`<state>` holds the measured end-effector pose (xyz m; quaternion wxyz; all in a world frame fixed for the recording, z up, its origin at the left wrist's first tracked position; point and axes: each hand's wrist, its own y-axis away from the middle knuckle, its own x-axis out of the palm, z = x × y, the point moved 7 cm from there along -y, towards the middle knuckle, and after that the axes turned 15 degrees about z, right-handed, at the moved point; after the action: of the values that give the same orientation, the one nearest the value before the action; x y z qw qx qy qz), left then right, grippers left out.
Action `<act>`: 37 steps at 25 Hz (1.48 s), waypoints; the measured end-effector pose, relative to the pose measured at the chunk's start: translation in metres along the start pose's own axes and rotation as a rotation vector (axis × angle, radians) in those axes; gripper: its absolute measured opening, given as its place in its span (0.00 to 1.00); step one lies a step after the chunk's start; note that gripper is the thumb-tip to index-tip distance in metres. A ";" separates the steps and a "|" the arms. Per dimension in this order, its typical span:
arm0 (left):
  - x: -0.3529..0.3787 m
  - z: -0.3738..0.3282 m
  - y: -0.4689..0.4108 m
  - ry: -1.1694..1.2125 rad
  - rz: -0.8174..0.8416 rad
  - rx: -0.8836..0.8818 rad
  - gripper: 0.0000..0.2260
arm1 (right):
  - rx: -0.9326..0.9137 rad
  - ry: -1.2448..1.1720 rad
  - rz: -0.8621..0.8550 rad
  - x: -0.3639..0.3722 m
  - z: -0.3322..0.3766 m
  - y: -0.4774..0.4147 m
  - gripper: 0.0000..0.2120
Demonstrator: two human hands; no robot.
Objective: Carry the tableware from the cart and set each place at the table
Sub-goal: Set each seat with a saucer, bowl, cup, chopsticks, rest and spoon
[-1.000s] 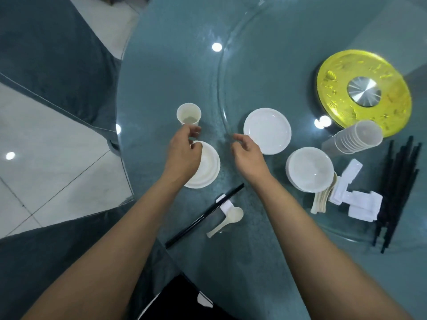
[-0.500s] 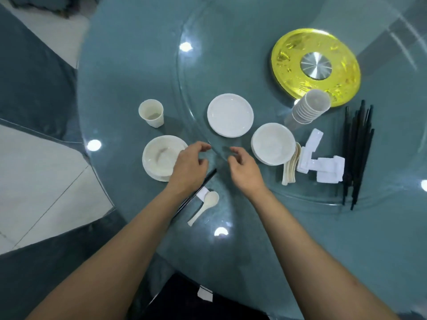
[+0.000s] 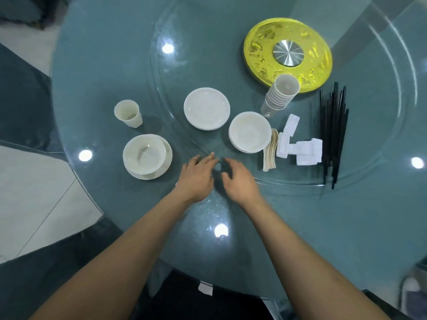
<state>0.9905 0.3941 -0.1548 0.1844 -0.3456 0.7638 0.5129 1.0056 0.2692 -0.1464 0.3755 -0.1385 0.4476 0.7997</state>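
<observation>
A white bowl (image 3: 144, 153) sits in a small white plate (image 3: 166, 161) at the table's left edge, with a white cup (image 3: 128, 114) just behind it. My left hand (image 3: 196, 176) and my right hand (image 3: 238, 181) hover side by side over the glass, right of that bowl, fingers loosely spread and holding nothing. The chopsticks and spoon of this place are hidden under my left hand and forearm. On the glass turntable (image 3: 369, 176) lie a stack of plates (image 3: 206, 108), a stack of bowls (image 3: 249, 131), nested cups (image 3: 280, 94), spoons (image 3: 270, 153), white rests (image 3: 300, 146) and black chopsticks (image 3: 333, 132).
A yellow disc with a metal hub (image 3: 287, 51) lies at the turntable's centre. The round blue-grey table (image 3: 104, 54) ends at the left, above white floor tiles (image 3: 30, 188). A dark chair (image 3: 196, 301) stands under my arms.
My left hand let go of the bowl and plate and swung right. Both hands now hover together by the turntable's rim. The view shifted right and forward.
</observation>
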 end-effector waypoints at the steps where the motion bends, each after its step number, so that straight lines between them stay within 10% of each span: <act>1: 0.003 -0.002 0.000 -0.008 0.019 -0.007 0.27 | -0.004 0.033 0.010 0.002 -0.002 0.001 0.26; 37: 0.084 -0.154 -0.005 -0.211 0.090 -0.035 0.28 | 0.122 0.260 -0.075 -0.045 -0.155 0.085 0.35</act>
<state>0.9473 0.2241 -0.1487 0.2346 -0.2582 0.7458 0.5676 0.9570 0.0933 -0.1564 0.3517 -0.2345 0.5349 0.7316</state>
